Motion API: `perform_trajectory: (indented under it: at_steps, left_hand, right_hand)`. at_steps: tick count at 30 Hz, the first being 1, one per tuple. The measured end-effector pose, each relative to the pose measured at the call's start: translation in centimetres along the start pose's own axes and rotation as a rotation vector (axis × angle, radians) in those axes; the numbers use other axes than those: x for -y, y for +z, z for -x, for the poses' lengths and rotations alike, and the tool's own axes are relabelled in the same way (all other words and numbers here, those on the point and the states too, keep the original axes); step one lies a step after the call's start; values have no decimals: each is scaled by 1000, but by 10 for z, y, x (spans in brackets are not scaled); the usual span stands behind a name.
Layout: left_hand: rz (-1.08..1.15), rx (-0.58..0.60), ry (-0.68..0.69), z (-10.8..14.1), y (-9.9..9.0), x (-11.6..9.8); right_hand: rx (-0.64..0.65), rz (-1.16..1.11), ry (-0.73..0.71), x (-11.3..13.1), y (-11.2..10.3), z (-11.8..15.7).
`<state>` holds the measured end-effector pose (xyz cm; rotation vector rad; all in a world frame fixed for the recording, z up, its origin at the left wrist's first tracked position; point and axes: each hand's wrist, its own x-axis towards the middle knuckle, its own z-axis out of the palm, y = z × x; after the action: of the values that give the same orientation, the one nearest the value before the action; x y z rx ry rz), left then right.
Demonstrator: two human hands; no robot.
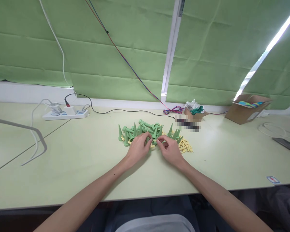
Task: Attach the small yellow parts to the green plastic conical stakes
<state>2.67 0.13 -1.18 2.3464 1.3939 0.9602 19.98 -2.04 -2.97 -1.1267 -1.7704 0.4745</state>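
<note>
Head view, so we're looking down at two bare hands working close together at a pile of green cone-shaped pieces (154, 132) on a pale table (82, 167). Some cones stand point up, others lie tipped over in a heap just beyond the fingers. The left hand (139, 146) has its thumb and index bent toward each other right at the front edge of the pile. The right hand (172, 150) does much the same, thumb and index nearly together, the other fingers curled in. There's a bit of green between the two sets of fingertips, but it's tiny and partly covered, so honestly I can't tell if either hand is gripping it or just touching it.

Small yellow pieces (186, 147) are scattered beside the cones, mostly to the right, with a few in front and over on the left.

Further back there's a white power strip (81, 115) with stuff plugged in, a bundle of red and blue wire (173, 110), a small open carton (192, 116) with clear plastic and something dark green, and a bigger cardboard box (243, 113) on the right. Green blinds (125, 64) hang behind it all.
</note>
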Motion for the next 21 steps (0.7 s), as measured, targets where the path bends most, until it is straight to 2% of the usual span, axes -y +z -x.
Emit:
perform_trajectory:
  at_steps: [11, 21]
  left_hand:
    - [9, -65, 16, -1, 0, 1]
    - [3, -100, -29, -1, -1, 2]
  right_hand:
    - [37, 5, -17, 0, 0, 0]
    - [-6, 14, -17, 1, 0, 0]
